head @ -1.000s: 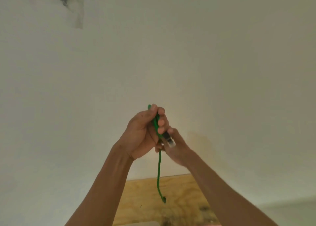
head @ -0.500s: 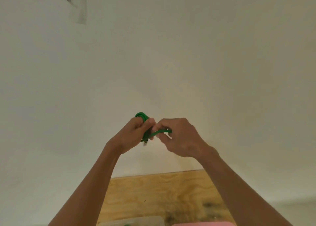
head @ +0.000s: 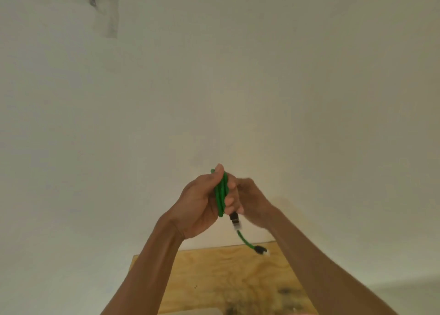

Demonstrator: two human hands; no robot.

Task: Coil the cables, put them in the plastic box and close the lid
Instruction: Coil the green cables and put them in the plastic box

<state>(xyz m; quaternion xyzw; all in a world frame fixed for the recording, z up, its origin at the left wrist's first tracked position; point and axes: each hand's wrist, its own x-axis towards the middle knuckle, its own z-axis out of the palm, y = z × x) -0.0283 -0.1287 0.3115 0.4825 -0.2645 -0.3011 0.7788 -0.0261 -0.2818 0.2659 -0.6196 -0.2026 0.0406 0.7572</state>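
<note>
The thin green braided cable (head: pixel 221 194) is gathered into several upright loops, held in the air above the pale plywood tabletop (head: pixel 214 274). The left hand (head: pixel 201 204) is clenched around the bundle; the right hand (head: pixel 247 199) pinches its side. A short tail with a dark plug (head: pixel 260 250) hangs free. Coiling appears nearly complete. Boxing and lid closing remain; the box is not clearly visible.

Two bare forearms, no sleeves, left hand (head: pixel 198 204) and right hand (head: pixel 251 201) without rings or watch.
</note>
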